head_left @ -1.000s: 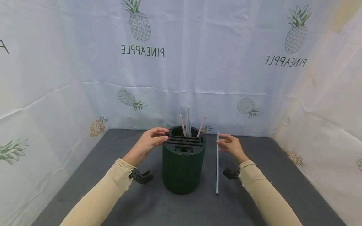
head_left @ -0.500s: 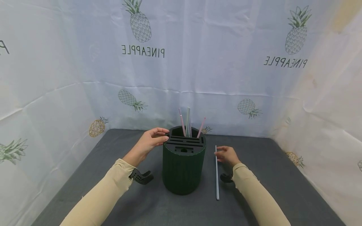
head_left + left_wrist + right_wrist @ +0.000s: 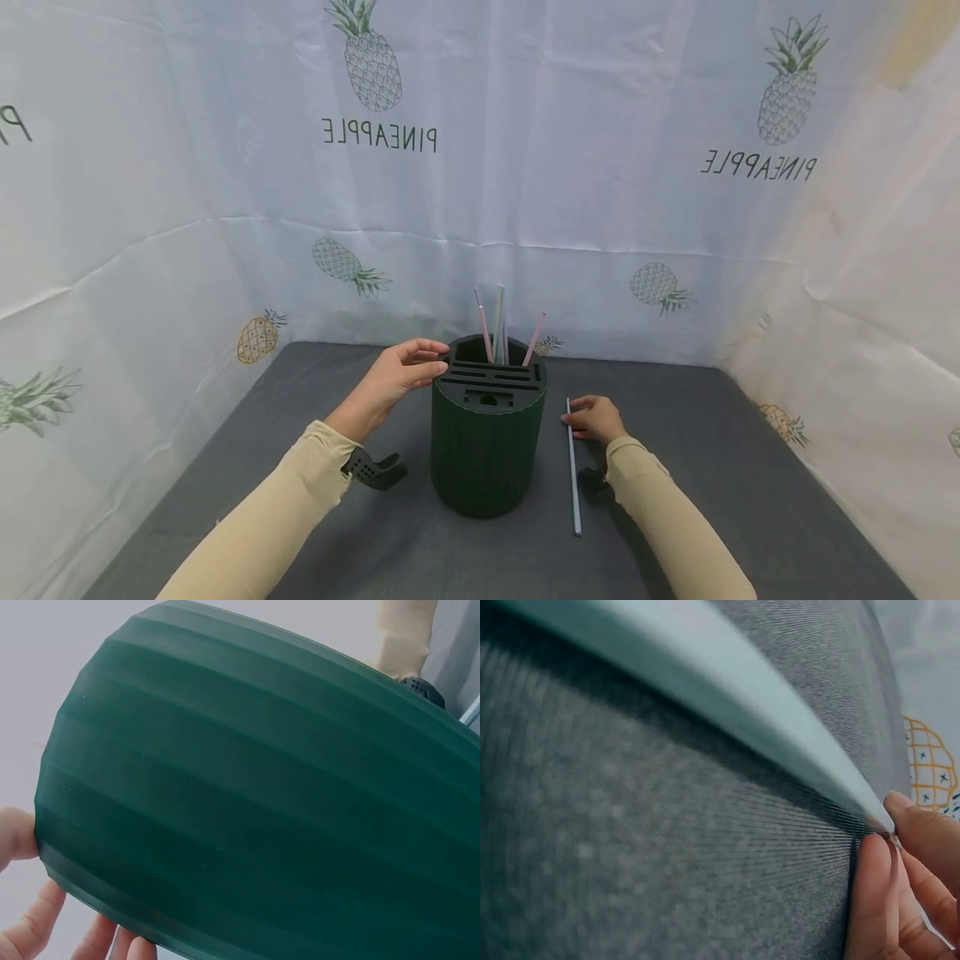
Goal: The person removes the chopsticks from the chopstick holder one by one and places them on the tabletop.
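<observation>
A dark green, ribbed, round knife holder (image 3: 483, 454) with a black slotted top stands in the middle of the table. My left hand (image 3: 393, 375) grips its left rim; the left wrist view shows the thumb (image 3: 15, 834) at the top edge and the fingertips along the side. To the right of the holder, my right hand (image 3: 594, 419) pinches the far end of a pale blue-grey chopstick (image 3: 573, 492) between thumb and fingers. This chopstick (image 3: 772, 712) lies low over the table, its near end towards me; whether it touches the cloth, I cannot tell.
Several thin pink and pale green chopsticks (image 3: 498, 329) stand in the holder's open rear compartment, leaning different ways. Dark grey cloth covers the table (image 3: 675, 492). White curtains (image 3: 562, 192) printed with pineapples enclose the back and sides.
My right hand has come down towards the table and slightly nearer and left, lowering the chopstick with it. My left hand and the knife holder have stayed put.
</observation>
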Tool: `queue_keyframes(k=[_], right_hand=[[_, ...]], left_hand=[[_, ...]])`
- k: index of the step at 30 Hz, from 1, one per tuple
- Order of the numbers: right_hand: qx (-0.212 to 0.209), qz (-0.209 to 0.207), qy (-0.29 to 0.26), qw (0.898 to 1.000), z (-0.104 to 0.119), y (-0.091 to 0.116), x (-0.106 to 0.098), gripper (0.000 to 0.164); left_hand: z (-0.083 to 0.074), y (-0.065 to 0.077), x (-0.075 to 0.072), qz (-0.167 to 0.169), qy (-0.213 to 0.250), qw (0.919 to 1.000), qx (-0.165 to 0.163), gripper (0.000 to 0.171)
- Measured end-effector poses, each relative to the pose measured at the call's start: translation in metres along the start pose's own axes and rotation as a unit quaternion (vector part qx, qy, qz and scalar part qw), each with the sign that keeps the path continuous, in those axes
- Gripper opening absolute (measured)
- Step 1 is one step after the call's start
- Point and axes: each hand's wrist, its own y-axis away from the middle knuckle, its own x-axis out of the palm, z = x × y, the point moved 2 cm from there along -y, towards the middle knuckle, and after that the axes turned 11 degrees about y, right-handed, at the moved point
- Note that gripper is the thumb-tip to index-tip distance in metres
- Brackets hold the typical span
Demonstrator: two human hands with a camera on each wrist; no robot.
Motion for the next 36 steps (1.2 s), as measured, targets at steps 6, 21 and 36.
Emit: queue_keyframes(k=[6, 21, 36], right_hand=[[-0.002, -0.005, 0.017, 1.0, 0.002, -0.001, 0.002, 0.039], [0.007, 0.009, -0.011, 1.0, -0.003, -0.006, -0.003, 0.039], [-0.153, 0.006, -0.194, 0.969, 0.076, 0.036, -0.06, 0.049]], left_hand=[[-0.001, 0.001, 0.001, 0.002, 0.004, 1.0, 0.003, 0.038], [0.0, 0.002, 0.0, 0.006, 0.006, 1.0, 0.001, 0.038], [-0.002, 0.002, 0.0, 0.012, 0.009, 0.9999, 0.001, 0.04]])
